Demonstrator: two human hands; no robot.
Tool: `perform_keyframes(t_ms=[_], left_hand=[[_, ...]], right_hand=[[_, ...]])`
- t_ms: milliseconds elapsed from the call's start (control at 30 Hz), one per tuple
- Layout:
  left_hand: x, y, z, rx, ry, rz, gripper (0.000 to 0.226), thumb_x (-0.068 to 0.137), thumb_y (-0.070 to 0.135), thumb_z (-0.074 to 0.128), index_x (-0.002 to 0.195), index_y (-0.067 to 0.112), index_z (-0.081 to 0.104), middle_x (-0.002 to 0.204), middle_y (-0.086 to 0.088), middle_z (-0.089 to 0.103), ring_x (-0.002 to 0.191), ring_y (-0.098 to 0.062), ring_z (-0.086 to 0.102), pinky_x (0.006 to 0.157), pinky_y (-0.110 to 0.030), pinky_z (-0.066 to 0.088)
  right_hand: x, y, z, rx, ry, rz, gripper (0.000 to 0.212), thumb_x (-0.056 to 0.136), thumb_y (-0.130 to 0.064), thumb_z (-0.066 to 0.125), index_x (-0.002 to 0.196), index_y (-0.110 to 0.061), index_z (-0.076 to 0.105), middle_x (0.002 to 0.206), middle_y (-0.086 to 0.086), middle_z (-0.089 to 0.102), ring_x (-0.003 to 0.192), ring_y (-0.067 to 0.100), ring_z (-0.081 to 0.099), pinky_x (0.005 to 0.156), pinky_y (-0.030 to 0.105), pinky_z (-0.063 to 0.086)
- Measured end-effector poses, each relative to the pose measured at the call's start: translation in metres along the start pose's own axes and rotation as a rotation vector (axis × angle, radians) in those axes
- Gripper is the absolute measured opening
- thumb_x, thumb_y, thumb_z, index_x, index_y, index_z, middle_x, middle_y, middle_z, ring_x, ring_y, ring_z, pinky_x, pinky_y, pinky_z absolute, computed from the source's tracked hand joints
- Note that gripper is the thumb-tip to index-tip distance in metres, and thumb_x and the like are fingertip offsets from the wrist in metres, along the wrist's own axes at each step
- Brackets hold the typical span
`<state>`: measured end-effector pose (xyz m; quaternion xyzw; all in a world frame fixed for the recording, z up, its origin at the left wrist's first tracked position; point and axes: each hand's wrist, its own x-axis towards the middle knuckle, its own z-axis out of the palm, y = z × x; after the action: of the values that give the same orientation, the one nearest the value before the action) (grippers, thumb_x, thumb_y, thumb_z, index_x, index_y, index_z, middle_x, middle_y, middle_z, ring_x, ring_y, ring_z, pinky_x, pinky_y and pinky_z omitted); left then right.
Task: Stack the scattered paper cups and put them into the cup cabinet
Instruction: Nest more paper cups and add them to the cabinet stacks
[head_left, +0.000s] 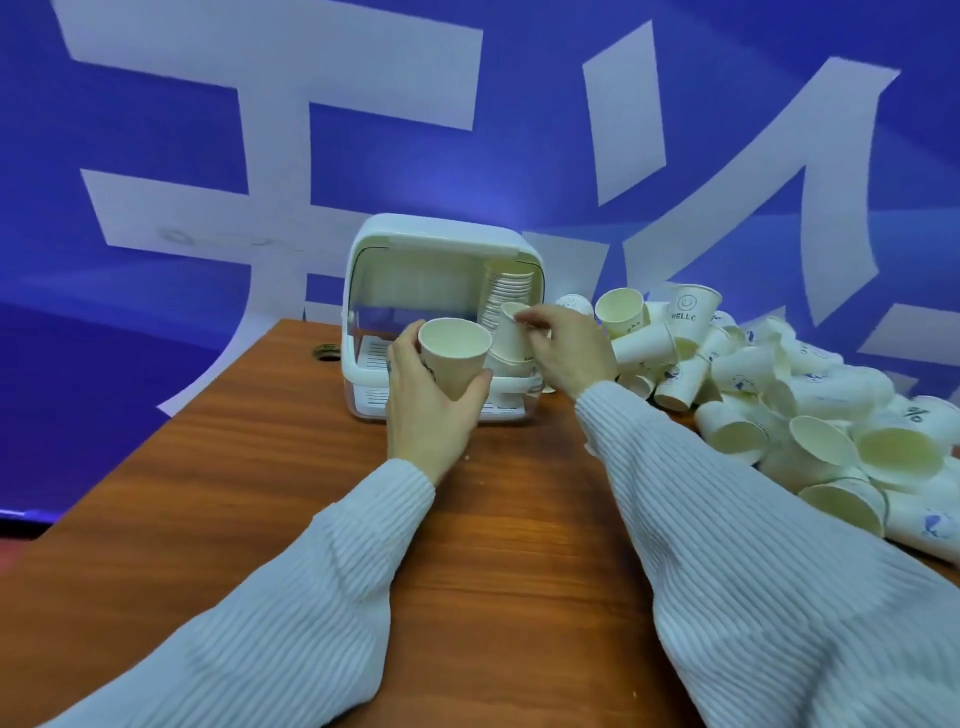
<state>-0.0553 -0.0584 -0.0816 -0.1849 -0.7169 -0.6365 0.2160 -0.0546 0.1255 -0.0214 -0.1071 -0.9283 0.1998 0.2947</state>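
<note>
**Two cups in hand at the open cup cabinet**

The left hand (423, 410) grips a single paper cup (453, 358), fingers (402, 358) curled round its far side and thumb across the near side. The cup is upright with its mouth open to the camera, held above the tabletop (260, 467) just in front of the cup cabinet (434, 244). A small dark print shows on the cup's side beside the fingers; it cannot be read.

The right hand (566, 345) pinches the rim of a second cup (511, 332) between thumb and fingertips, at the cabinet's open front on its right side. That cup sits on top of a short stack (511, 364). Behind it, inside the cabinet at the right, stands a tall stack of nested cups (506, 291), rims showing as close rings.

The cabinet is white, with rounded corners, its front open and a slotted tray at the bottom.

To the right, a loose pile of cups (810, 415) covers the tabletop, most lying on their sides. One upright cup near the back (688, 309) carries a smiley face and the word "HELLO". Another at the far right (919, 415) bears a "%" sign. Several show small blue prints too blurred to read.

Behind the tabletop hangs a blue backdrop (156, 156) with large white characters, only partly in view. Both sleeves are white ribbed knit.
</note>
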Motion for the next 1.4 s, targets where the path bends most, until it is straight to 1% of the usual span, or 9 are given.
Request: perform_keyframes(t_ms=[167,433,633,833,933,1000,1100,1200,1400], left_hand=[[0.002,-0.002,0.002,0.085,-0.001,-0.017,0.091,0.078,0.04,0.084,0.151,0.026,0.031,0.144,0.004,0.047,0.131,-0.017,0.045,0.105,-0.038,0.047],[0.036,0.008,0.028,0.026,-0.03,-0.058,0.087,0.083,0.042,0.079,0.152,0.028,0.027,0.148,0.0,0.047,0.132,-0.021,0.048,0.107,-0.041,0.047],[0.075,0.019,0.057,0.052,-0.035,-0.044,0.082,0.083,0.038,0.079,0.149,0.018,0.035,0.144,-0.005,0.048,0.13,-0.024,0.047,0.1,-0.03,0.037],[0.093,0.005,0.075,0.195,-0.277,-0.021,0.082,0.082,0.04,0.081,0.149,0.017,0.038,0.144,-0.009,0.054,0.132,-0.027,0.05,0.108,-0.036,0.04],[0.091,-0.007,0.08,0.365,-0.459,-0.021,0.075,0.081,0.059,0.072,0.141,0.019,0.049,0.137,-0.01,0.056,0.128,-0.03,0.054,0.107,-0.04,0.044],[0.085,-0.012,0.081,0.6,-0.514,0.054,0.082,0.085,0.073,0.055,0.145,0.017,0.049,0.15,-0.012,0.045,0.139,-0.034,0.042,0.113,-0.046,0.039],[0.077,-0.014,0.083,0.913,-0.593,0.144,0.109,0.082,0.09,0.028,0.161,0.014,0.026,0.17,-0.005,0.016,0.155,-0.029,0.014,0.122,-0.052,0.022],[0.076,-0.01,0.084,1.04,-0.634,0.148,0.115,0.08,0.092,0.026,0.162,0.013,0.015,0.172,-0.005,0.005,0.157,-0.028,0.004,0.124,-0.054,0.012],[0.02,0.012,0.108,0.718,-0.409,0.534,0.069,0.087,0.057,0.045,0.141,0.016,0.05,0.147,-0.011,0.05,0.14,-0.034,0.037,0.11,-0.051,0.035]], right_hand=[[-0.006,0.005,0.017,-0.092,-0.225,-0.016,0.046,0.095,-0.014,0.048,0.129,-0.033,0.072,0.133,0.0,0.07,0.124,0.027,0.062,0.104,0.04,0.05],[0.0,0.009,0.011,-0.201,-0.413,-0.063,0.051,0.091,-0.013,0.047,0.132,-0.032,0.069,0.136,0.004,0.068,0.128,0.03,0.059,0.107,0.041,0.048],[-0.016,0.032,0.006,0.012,0.013,-0.086,0.049,0.092,-0.01,0.05,0.138,-0.021,0.063,0.135,0.001,0.067,0.129,0.022,0.055,0.107,0.041,0.046],[-0.047,0.054,-0.001,0.101,0.08,-0.028,0.04,0.096,-0.018,0.052,0.133,-0.028,0.062,0.117,-0.011,0.071,0.114,0.012,0.058,0.094,0.036,0.051],[-0.062,0.066,-0.002,0.092,0.074,-0.01,0.039,0.097,-0.021,0.053,0.134,-0.028,0.063,0.121,-0.01,0.069,0.117,0.01,0.056,0.097,0.035,0.049],[-0.068,0.072,-0.006,0.102,0.078,0.025,0.039,0.098,-0.021,0.053,0.135,-0.029,0.062,0.12,-0.012,0.069,0.117,0.009,0.054,0.098,0.034,0.047],[-0.075,0.075,-0.012,0.132,0.096,0.068,0.037,0.098,-0.02,0.054,0.133,-0.031,0.061,0.109,-0.016,0.068,0.11,0.007,0.052,0.094,0.033,0.046],[-0.089,0.079,-0.023,0.206,0.119,0.12,0.036,0.098,-0.02,0.054,0.131,-0.033,0.062,0.106,-0.02,0.067,0.108,0.004,0.054,0.092,0.03,0.047],[-0.134,0.108,-0.061,0.269,0.194,0.209,0.034,0.097,-0.021,0.055,0.127,-0.035,0.064,0.107,-0.022,0.065,0.101,0.001,0.058,0.09,0.027,0.048]])
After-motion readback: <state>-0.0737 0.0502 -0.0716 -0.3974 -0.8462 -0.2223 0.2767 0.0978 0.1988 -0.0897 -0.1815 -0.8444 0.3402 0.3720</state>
